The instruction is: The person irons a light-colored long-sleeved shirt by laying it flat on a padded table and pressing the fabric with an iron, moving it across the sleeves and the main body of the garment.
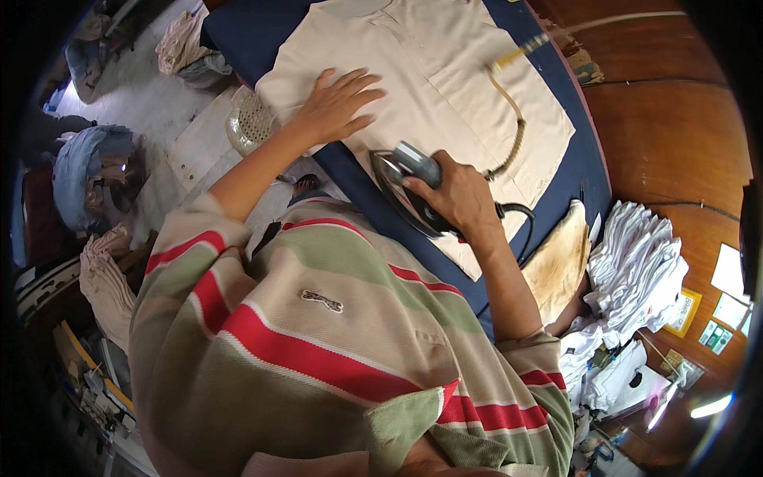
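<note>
A beige shirt [445, 87] lies spread flat on a dark blue padded ironing table [254, 40]. My left hand [338, 103] rests flat on the shirt's left part, fingers apart. My right hand [453, 195] grips the handle of a dark electric iron [405, 191] that stands on the shirt's near edge. The iron's cloth-covered cord [513, 135] curves across the shirt toward the far right.
A pile of folded white garments [636, 270] sits at the right, beside a scorched tan pad [560, 262]. A brown wooden wall [668, 119] runs behind the table. On the left are cloth bundles [87, 171], a round white perforated object [250, 119] and a tiled floor.
</note>
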The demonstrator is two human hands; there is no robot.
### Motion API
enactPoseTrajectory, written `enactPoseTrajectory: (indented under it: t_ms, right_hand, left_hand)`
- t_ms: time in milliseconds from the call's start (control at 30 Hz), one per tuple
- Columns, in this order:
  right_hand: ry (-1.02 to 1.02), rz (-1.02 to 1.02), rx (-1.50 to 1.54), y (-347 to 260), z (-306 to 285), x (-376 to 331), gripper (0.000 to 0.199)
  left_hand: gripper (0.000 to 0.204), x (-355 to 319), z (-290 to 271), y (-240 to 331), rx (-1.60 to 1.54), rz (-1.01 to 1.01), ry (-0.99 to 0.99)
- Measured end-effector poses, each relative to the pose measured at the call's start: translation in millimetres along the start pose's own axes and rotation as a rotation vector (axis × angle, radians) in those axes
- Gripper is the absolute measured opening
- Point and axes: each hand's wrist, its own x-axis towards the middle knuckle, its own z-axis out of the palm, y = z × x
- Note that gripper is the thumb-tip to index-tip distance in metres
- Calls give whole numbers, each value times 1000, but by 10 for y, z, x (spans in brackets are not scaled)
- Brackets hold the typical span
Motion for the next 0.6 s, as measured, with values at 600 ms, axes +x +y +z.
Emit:
enactPoseTrajectory:
  t_ms: [600]
  right_hand:
    - [-37,58,-4,-209,-42,283,51]
  left_hand:
    - [10,-737,-96,-138,-50,-229,115]
